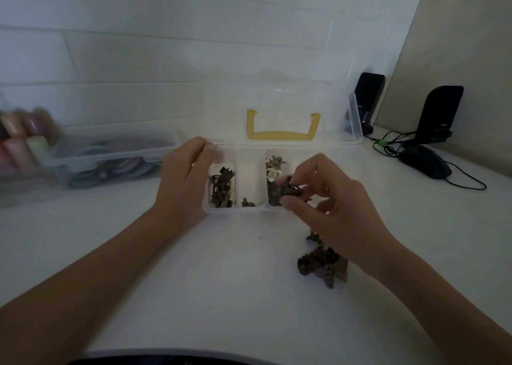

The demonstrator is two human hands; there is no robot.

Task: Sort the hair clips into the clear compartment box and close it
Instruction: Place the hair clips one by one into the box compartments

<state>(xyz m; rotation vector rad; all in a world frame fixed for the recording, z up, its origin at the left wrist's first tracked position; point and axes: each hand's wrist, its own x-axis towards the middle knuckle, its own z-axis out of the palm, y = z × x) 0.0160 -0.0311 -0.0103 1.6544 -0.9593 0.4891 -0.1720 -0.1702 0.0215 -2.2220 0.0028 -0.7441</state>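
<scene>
Hair clip (289,191), dark plastic, pinched by right hand (327,198); left hand (184,179) grips clear box (235,209).

Both forearms are bare from the lower frame edge to the wrists, with no sleeve showing. The left hand (188,176) and right hand (329,198) wear no rings, bands or gloves. Fingernails look short and plain. A dark strip of clothing (166,361) shows along the bottom edge.

No legible text anywhere.
</scene>
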